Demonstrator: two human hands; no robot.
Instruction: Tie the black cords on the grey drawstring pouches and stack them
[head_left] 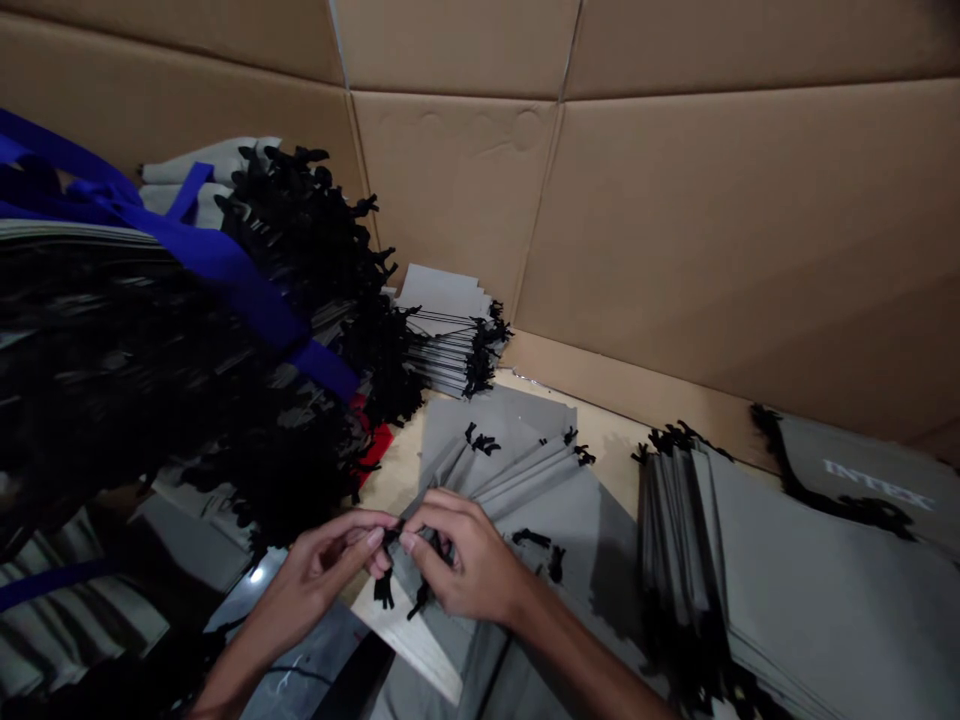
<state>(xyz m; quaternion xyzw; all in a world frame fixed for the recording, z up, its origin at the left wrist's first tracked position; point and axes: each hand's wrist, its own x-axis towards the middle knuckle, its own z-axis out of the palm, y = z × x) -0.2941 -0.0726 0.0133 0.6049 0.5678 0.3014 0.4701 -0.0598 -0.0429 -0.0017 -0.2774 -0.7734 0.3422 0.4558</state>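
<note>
My left hand [330,565] and my right hand [465,560] meet near the bottom centre, both pinched on the black drawstring cord [386,590] of a grey fabric bag [450,610]. The cord ends dangle below my fingertips. This bag lies on top of a fanned group of grey drawstring bags [517,470] spread on the light wooden table [615,440].
A tall heap of grey bags with black cords, bound by a blue strap [225,265], fills the left. A small stack [450,340] sits at the back. More grey bags [787,580] lie at the right, one printed INTEX [877,485]. Cardboard walls [675,220] enclose the table.
</note>
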